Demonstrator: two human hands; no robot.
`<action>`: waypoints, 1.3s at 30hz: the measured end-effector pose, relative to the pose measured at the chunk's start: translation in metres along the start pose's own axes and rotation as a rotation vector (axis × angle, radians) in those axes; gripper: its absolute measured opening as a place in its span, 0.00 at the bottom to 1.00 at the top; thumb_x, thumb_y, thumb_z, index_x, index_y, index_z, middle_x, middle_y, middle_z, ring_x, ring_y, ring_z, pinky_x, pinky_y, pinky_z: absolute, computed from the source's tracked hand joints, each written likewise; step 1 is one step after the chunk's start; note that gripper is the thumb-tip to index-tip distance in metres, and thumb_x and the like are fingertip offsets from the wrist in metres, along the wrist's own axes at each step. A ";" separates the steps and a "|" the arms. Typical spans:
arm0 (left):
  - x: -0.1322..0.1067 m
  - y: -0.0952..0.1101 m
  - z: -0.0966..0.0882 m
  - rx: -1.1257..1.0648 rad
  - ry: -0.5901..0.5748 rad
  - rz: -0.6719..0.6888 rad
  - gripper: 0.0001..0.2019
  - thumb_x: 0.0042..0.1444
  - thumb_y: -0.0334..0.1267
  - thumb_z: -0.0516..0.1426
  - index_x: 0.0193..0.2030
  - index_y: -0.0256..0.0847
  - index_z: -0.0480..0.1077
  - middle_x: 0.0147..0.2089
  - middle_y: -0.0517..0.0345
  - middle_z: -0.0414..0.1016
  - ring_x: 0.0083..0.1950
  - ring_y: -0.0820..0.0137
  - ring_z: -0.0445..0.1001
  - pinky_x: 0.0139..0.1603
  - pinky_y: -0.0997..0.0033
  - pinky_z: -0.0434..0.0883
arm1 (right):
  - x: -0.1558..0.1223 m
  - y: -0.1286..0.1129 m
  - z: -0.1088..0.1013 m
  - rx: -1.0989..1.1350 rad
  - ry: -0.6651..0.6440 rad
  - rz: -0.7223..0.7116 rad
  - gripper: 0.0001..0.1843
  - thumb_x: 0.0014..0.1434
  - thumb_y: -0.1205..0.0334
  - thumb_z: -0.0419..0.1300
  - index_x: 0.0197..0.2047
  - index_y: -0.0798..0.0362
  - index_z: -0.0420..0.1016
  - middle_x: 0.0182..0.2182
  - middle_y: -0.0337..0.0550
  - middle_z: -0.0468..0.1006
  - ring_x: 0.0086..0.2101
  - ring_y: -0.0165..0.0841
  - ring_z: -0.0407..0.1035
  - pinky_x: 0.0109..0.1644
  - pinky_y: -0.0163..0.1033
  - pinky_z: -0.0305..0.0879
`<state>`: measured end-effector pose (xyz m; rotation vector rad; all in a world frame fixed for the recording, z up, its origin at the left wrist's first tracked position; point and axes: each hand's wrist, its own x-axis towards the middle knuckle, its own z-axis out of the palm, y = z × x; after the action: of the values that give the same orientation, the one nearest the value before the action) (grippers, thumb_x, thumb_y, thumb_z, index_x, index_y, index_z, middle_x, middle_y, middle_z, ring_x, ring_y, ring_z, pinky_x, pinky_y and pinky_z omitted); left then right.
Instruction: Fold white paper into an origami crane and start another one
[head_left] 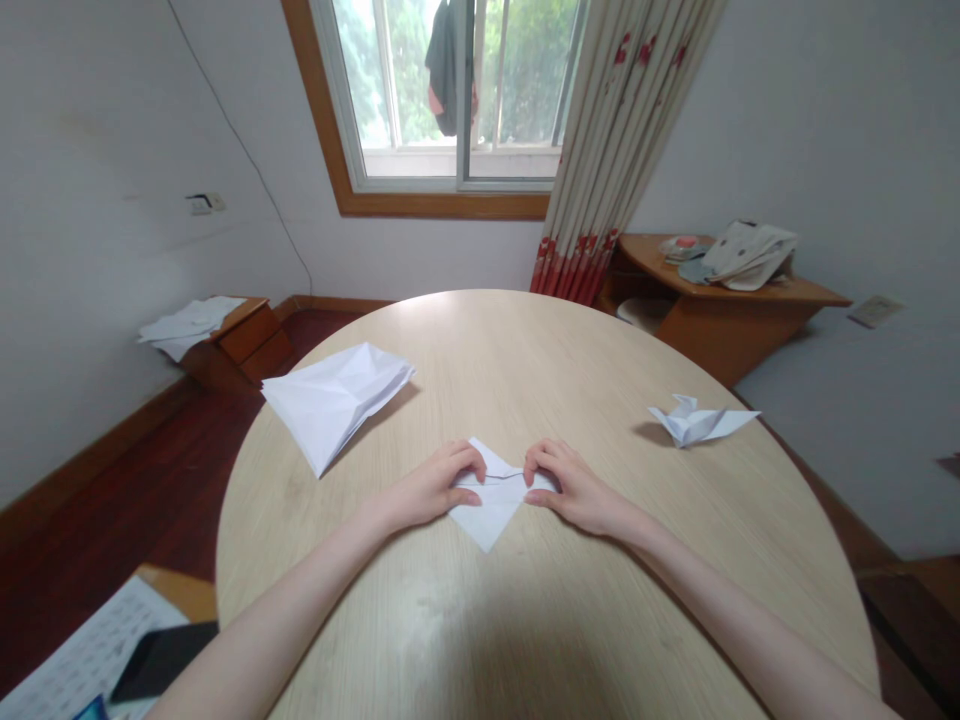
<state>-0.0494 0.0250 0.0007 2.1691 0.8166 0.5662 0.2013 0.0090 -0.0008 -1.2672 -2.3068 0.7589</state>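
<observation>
A folded sheet of white paper (487,515) lies on the round wooden table in front of me, one corner pointing toward me and another away. My left hand (450,480) grips its left side, thumb below and fingers curled above. On the right side my right hand (562,485) pinches the paper in the same way. A crease or folded edge runs across between the fingertips. Parts of both side corners are hidden under the hands.
A stack of creased white paper (337,395) rests at the table's left. To the right stands a folded paper bird (697,425). Beyond the round table (495,330) are a small cabinet (255,340) and a corner desk (750,320). A black phone (161,660) lies at lower left.
</observation>
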 end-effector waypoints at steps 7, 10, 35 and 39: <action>-0.002 -0.005 -0.001 -0.015 -0.020 0.005 0.08 0.57 0.32 0.60 0.43 0.41 0.67 0.45 0.56 0.68 0.48 0.65 0.67 0.50 0.67 0.64 | -0.001 0.003 -0.010 0.085 -0.061 -0.022 0.06 0.54 0.70 0.60 0.34 0.50 0.68 0.39 0.42 0.68 0.45 0.39 0.61 0.53 0.47 0.57; -0.003 -0.004 -0.001 0.017 -0.003 0.012 0.09 0.57 0.33 0.60 0.44 0.41 0.68 0.46 0.55 0.70 0.49 0.64 0.68 0.51 0.66 0.65 | -0.002 0.007 -0.011 0.140 -0.091 -0.040 0.06 0.54 0.69 0.58 0.35 0.49 0.67 0.39 0.42 0.68 0.45 0.39 0.61 0.52 0.47 0.57; -0.007 0.006 0.005 0.592 0.037 0.352 0.15 0.66 0.36 0.47 0.42 0.35 0.75 0.45 0.48 0.79 0.45 0.63 0.77 0.46 0.66 0.73 | -0.017 -0.005 0.004 -0.111 0.152 -0.317 0.23 0.59 0.73 0.49 0.57 0.50 0.64 0.51 0.50 0.72 0.51 0.39 0.65 0.55 0.51 0.62; -0.005 0.007 0.006 0.603 0.074 0.320 0.17 0.68 0.36 0.45 0.42 0.35 0.74 0.44 0.49 0.79 0.45 0.64 0.77 0.46 0.67 0.73 | -0.017 -0.009 0.006 -0.130 0.144 -0.363 0.25 0.61 0.74 0.47 0.59 0.49 0.64 0.53 0.49 0.72 0.52 0.38 0.66 0.55 0.50 0.64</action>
<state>-0.0463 0.0145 0.0015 2.8808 0.7472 0.6144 0.2008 -0.0109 -0.0015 -0.8797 -2.4008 0.3875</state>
